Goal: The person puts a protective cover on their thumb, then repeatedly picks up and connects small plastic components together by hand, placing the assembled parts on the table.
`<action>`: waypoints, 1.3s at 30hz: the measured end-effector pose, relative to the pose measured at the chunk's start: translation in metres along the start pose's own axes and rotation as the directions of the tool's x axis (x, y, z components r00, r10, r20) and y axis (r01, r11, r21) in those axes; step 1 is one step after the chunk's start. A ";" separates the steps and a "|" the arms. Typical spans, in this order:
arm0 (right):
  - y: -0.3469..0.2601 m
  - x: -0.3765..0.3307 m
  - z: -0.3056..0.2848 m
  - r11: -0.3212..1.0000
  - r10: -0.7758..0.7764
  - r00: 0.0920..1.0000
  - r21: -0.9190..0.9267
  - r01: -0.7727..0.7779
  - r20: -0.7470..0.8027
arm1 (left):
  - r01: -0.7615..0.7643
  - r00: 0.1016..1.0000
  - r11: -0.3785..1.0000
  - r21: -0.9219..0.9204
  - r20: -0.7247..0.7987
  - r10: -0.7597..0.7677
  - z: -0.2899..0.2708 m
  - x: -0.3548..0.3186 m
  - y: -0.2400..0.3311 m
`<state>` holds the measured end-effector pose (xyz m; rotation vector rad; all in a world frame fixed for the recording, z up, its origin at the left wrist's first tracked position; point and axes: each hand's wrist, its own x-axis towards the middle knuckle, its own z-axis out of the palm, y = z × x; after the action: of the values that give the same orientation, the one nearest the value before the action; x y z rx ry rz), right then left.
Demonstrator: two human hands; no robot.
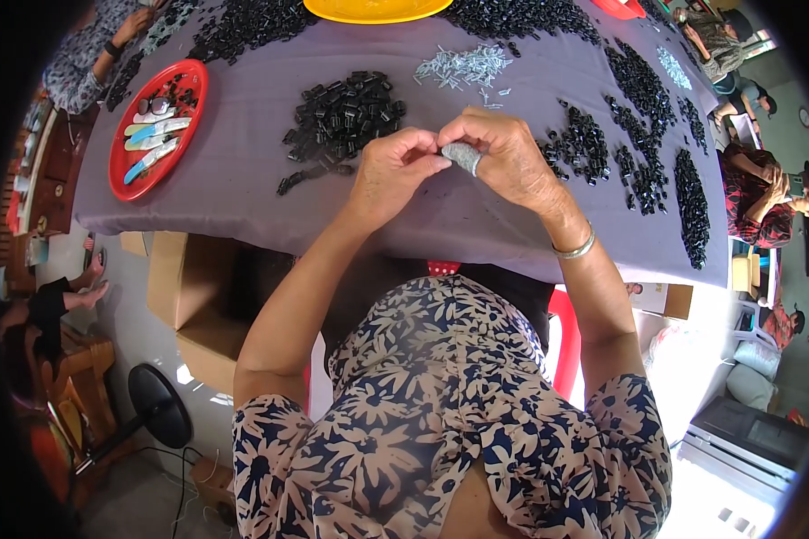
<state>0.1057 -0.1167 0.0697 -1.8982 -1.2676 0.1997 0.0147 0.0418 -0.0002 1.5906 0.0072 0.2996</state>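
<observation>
My left hand [395,169] and my right hand [505,154] meet above the grey-purple tablecloth, fingertips pinched together. What they hold is too small and too covered by the fingers to make out; a dark speck shows between the tips. A grey cloth finger cover [461,158] wraps a digit of my right hand. Just beyond my left hand lies a heap of small black plastic-looking pieces [343,115]. Past both hands is a small pile of thin, clear little rods [463,66]. More black pieces [581,144] lie scattered to the right of my right hand.
A red oval tray [117,162] at left holds blue-and-white handled tools and dark bits. At the far edge stands a yellow basin [377,11]. Further black heaps [692,211] line the right side. Another person's hand [133,25] is at the far left.
</observation>
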 end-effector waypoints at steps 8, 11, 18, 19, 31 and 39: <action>-0.001 -0.014 0.011 1.000 -0.025 0.998 -0.006 0.025 0.063 | -0.090 0.996 0.856 0.510 0.045 0.078 0.018 -0.012 0.017; 0.002 -0.017 0.014 0.999 -0.036 0.998 -0.037 0.038 0.054 | -0.103 0.994 0.882 0.459 0.020 0.106 0.019 -0.014 0.019; 0.000 -0.031 0.008 0.998 0.045 0.999 0.034 -0.045 0.018 | -0.114 0.993 0.908 0.403 0.045 0.105 0.017 -0.010 0.011; 0.003 -0.032 0.007 0.999 0.045 0.999 0.027 -0.045 0.012 | -0.129 0.991 0.904 0.407 0.069 0.111 0.016 -0.009 0.011; 0.008 -0.027 0.008 0.727 0.537 0.792 0.316 -0.610 0.291 | -0.195 0.981 0.894 0.402 0.080 0.177 0.016 -0.019 0.004; 0.024 -0.020 -0.004 0.681 0.487 0.754 0.349 -0.644 0.441 | -0.151 0.988 0.915 0.374 0.065 0.137 0.018 -0.011 0.006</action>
<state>0.1147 -0.1383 0.0496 -1.7869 -0.6520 1.0983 0.0064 0.0217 0.0036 1.9865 -0.0864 0.4015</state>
